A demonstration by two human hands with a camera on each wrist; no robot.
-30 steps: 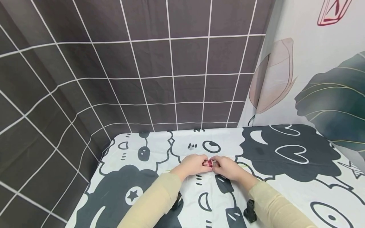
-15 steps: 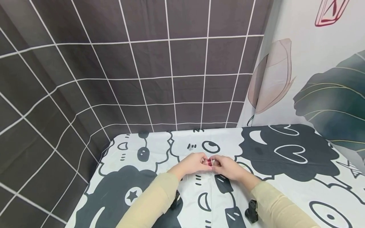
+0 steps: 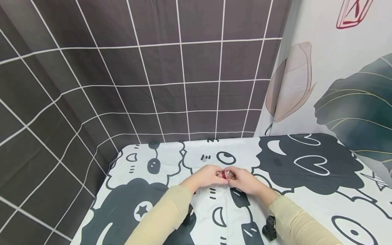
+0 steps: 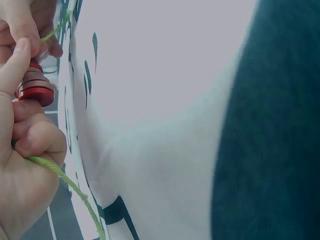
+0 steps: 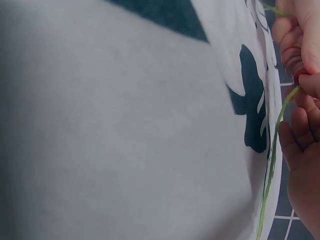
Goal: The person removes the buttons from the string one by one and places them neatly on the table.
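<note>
Toward the cloth-covered bench's [image 3: 167, 153] far edge, the curled left hand [image 3: 207, 176] grips a red ribbed cylinder [image 4: 36, 92], likely steadying it while the right hand [image 3: 241, 180] pinches green cord [image 5: 272, 156].

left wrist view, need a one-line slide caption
Left hand grips a red ringed piece, right hand at its other end, green cord beside both.

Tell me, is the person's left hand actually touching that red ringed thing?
Touching. The left wrist view shows it: the left hand has its fingers against the lower rim of the red ringed thing, with no gap between.
</note>
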